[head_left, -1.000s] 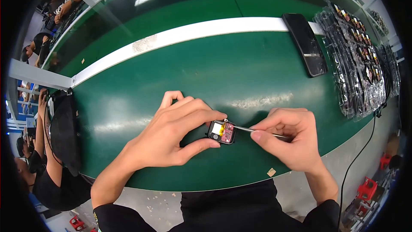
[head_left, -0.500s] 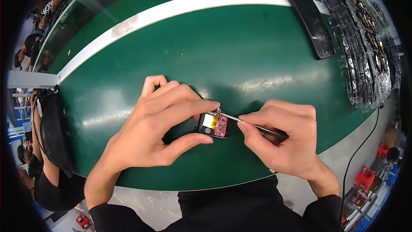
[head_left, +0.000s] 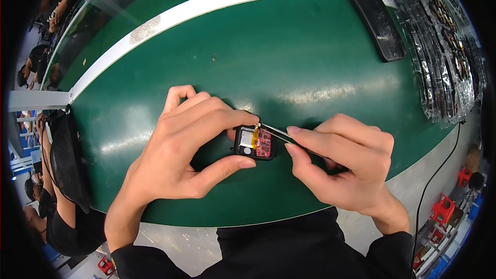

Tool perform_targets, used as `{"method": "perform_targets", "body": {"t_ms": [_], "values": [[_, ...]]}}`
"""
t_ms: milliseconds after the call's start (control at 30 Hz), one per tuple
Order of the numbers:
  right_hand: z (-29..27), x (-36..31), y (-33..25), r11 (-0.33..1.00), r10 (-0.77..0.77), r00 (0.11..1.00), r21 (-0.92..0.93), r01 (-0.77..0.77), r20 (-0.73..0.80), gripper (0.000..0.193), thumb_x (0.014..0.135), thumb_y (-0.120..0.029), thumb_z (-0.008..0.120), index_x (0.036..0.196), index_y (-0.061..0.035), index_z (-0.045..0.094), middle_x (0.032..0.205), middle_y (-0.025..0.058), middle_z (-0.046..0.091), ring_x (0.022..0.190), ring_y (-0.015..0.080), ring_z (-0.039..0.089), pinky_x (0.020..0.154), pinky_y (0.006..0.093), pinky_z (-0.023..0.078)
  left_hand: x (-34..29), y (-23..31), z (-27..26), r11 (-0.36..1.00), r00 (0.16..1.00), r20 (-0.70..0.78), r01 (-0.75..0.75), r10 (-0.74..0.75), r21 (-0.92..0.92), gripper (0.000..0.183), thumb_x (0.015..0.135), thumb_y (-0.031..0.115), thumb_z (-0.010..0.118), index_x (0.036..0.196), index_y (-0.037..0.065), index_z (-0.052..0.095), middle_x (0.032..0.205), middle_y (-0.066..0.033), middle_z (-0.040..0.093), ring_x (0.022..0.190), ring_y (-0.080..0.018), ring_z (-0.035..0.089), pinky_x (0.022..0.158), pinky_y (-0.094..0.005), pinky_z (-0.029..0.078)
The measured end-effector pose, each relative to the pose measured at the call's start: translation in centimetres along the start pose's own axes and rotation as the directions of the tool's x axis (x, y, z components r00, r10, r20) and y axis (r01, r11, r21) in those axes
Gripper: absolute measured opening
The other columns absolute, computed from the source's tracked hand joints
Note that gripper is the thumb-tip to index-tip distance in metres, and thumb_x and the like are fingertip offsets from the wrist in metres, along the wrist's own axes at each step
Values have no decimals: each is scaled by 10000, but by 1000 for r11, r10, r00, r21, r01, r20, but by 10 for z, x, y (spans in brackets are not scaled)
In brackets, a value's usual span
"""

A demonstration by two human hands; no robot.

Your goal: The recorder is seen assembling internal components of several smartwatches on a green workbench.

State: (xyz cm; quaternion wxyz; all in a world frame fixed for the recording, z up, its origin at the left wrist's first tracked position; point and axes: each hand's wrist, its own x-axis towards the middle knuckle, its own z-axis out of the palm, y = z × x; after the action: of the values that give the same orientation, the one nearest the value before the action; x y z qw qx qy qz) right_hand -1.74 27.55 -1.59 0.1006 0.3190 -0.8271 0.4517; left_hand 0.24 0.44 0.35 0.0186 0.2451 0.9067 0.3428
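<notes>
A small open black electronic case [head_left: 237, 143] sits low over the table, held at its edges by the index finger and thumb of my left hand [head_left: 178, 150]. Inside it are a silver battery [head_left: 247, 138], a strip of yellow tape, and a red circuit board [head_left: 264, 144]. My right hand [head_left: 354, 160] pinches metal tweezers [head_left: 277, 132] between thumb and fingers. Their tips reach the case's upper edge, beside my left index fingertip, at a tiny gold-coloured part. Whether the tips grip that part, I cannot tell.
The green tabletop [head_left: 206, 82] has a white strip [head_left: 196, 8] along its far side. A long black tray [head_left: 373, 18] lies at the far right, beside stacked clear plastic trays [head_left: 434, 57] of parts. A black mesh bag [head_left: 67, 160] and a co-worker's arm [head_left: 61, 186] are at left.
The tweezers' prongs have spread apart, and my right fingers have opened slightly, shifting right. The case and my left hand have moved slightly left and up in the view.
</notes>
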Motion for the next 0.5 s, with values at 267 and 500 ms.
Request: {"method": "perform_targets", "body": {"t_ms": [267,500], "values": [[9,0,5,993,-117,993,2,117,-21,237,776,90,870,1001,29,828,735,39,629,532,165,597,464,312,445,0,-6,-1,999,999,2,-45,45,-4,543,777,364,955,1183,27,825,915,-51,725,773,-212,584,899,-400,384],[-1,2,1,988,45,992,140,-62,116,169,833,81,862,992,32,833,701,45,625,512,134,557,448,303,389,0,-23,-9,985,990,74,-107,117,-132,573,790,440,948,1177,30,842,982,-69,771,766,-203,575,891,-391,363]]}}
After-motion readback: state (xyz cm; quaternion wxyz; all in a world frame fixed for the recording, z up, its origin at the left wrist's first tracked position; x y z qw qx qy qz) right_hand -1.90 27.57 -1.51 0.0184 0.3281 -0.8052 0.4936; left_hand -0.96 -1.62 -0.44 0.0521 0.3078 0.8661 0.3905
